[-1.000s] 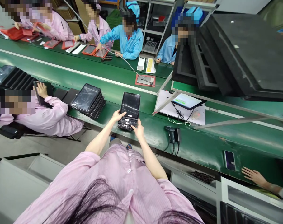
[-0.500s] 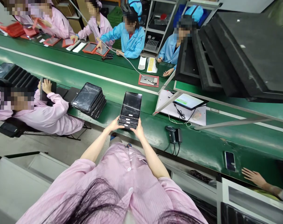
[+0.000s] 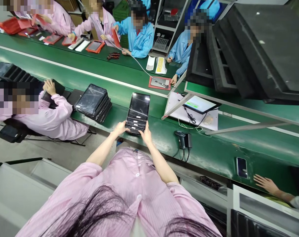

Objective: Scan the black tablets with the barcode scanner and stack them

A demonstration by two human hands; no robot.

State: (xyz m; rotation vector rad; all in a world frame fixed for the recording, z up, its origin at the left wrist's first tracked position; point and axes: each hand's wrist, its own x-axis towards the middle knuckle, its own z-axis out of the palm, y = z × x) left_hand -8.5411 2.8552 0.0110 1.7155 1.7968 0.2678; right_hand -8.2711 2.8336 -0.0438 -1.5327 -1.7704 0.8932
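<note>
A stack of black tablets [image 3: 138, 107] with small white labels on their edges is straight ahead, at the near edge of the green bench [image 3: 161, 141]. My left hand [image 3: 120, 128] grips its left side, thumb at the front. On the opposite side my right hand [image 3: 146, 134] is wrapped round the lower tablets. Most of my fingers are hidden behind the stack. A second, larger pile of dark tablets [image 3: 92, 102] lies to the left on the bench, apart from my hands.
A barcode scanner [image 3: 181, 140] and a phone [image 3: 241, 167] lie to the right. A lit tablet [image 3: 198, 105] rests on a white board beneath a rack of black foam trays [image 3: 262, 52]. Co-workers sit across the bench and at left; another person's hand [image 3: 265, 183] is at far right.
My hands stay on the tablet stack, which has barely shifted. Across the bench, a co-worker in blue has lifted a red sleeve. The left co-worker's dark object has tilted.
</note>
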